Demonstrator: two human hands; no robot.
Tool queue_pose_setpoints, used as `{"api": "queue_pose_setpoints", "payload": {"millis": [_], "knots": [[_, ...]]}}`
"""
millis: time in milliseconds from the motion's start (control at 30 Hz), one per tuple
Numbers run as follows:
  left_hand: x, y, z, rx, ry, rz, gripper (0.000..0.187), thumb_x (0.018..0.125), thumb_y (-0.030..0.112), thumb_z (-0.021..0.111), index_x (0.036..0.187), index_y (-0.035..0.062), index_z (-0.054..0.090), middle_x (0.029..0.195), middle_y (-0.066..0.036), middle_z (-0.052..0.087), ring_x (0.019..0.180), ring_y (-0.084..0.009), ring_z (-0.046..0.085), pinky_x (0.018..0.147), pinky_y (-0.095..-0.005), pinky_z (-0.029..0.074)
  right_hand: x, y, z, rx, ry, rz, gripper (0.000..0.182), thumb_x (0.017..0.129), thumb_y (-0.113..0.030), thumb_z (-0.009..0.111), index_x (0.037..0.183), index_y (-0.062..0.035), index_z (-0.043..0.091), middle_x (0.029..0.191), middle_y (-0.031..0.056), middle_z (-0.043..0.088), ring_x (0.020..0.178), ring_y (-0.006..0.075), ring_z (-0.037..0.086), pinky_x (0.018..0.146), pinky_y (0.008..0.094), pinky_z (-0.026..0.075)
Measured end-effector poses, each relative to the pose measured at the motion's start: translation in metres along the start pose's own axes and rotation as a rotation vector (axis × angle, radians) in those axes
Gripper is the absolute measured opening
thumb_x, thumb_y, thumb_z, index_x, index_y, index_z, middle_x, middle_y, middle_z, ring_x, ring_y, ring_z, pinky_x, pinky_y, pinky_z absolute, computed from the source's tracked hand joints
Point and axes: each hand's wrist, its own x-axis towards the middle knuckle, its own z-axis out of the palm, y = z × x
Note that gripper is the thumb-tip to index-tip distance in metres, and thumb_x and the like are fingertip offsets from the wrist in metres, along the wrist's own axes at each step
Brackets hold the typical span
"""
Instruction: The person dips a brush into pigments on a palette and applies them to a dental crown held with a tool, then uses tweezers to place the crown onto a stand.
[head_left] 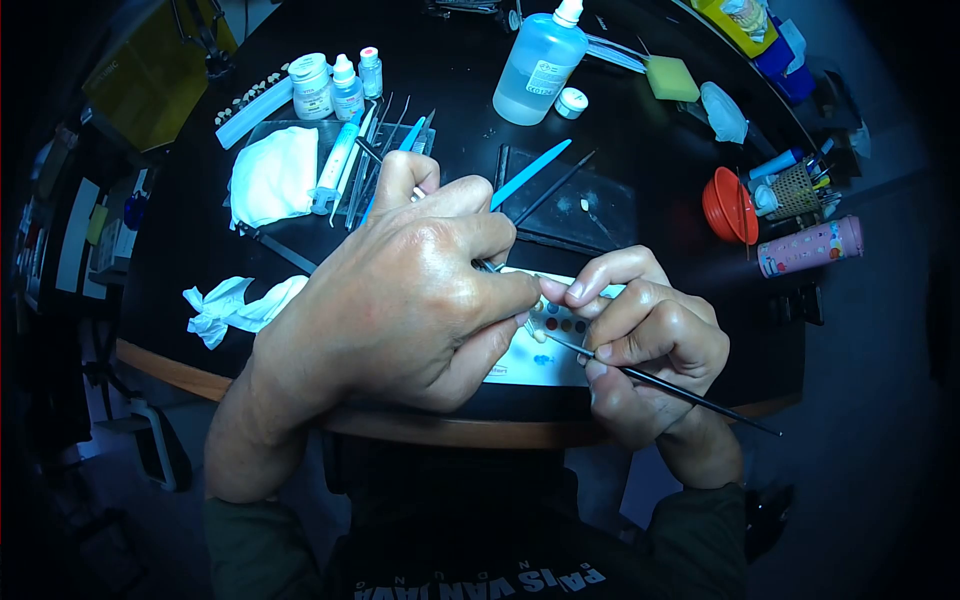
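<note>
My right hand (655,345) is closed on a thin, black-handled brush (690,394), held slanting with its tail out to the lower right. The brush's tip meets a small ivory tooth-like piece (539,336) by my left fingertips. My left hand (420,290) is closed, thumb and fingers pinched together above the white card; a short dark bit of a tool shows between its fingers. I cannot tell what that hand grips. Under both hands lies a white palette card (515,370) with coloured dots and a blue smear, partly hidden.
Dental tools, a folded white cloth (273,177) and small bottles (347,90) stand at the left. A large clear bottle (540,70) is at the back. A dark tile (600,200) carries a blue-handled tool (530,172). To the right are a red bowl (730,207) and a pink tube (810,247).
</note>
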Motion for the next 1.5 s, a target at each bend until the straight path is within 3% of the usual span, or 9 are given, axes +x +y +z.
{"api": "queue_pose_setpoints", "payload": {"millis": [1033,1233,1500], "knots": [[-0.0004,-0.0007,0.0003,0.01,-0.005,0.001,0.025,0.076,0.015,0.081,0.1,0.0111,0.086,0.081,-0.001,0.061,0.082,-0.0192,0.054,0.088,-0.0444,0.033,-0.0005,0.0015,0.0008,0.018,0.011,0.0,0.018,0.067,0.006,0.069,0.076,-0.005,0.058,0.071,0.0058,0.066,0.09,0.031,0.074,0.085,0.0428,0.062],[-0.0018,-0.0022,-0.0004,-0.003,-0.047,-0.001,0.024,0.078,0.016,0.08,0.1,0.0108,0.087,0.08,-0.002,0.06,0.081,-0.0195,0.054,0.087,-0.0439,0.034,-0.0046,-0.0031,0.0032,0.126,0.089,0.112,0.015,0.071,0.005,0.07,0.076,-0.0051,0.06,0.072,0.0057,0.066,0.094,0.0305,0.074,0.087,0.0436,0.063],[-0.0021,-0.0022,0.0002,-0.007,-0.045,-0.009,0.024,0.078,0.017,0.08,0.1,0.0102,0.087,0.078,-0.002,0.059,0.08,-0.0197,0.053,0.086,-0.0433,0.034,-0.0033,-0.0002,0.0026,0.093,0.043,0.075,0.015,0.072,0.004,0.07,0.074,-0.0049,0.059,0.071,0.0063,0.065,0.095,0.0312,0.074,0.087,0.0446,0.064]]}}
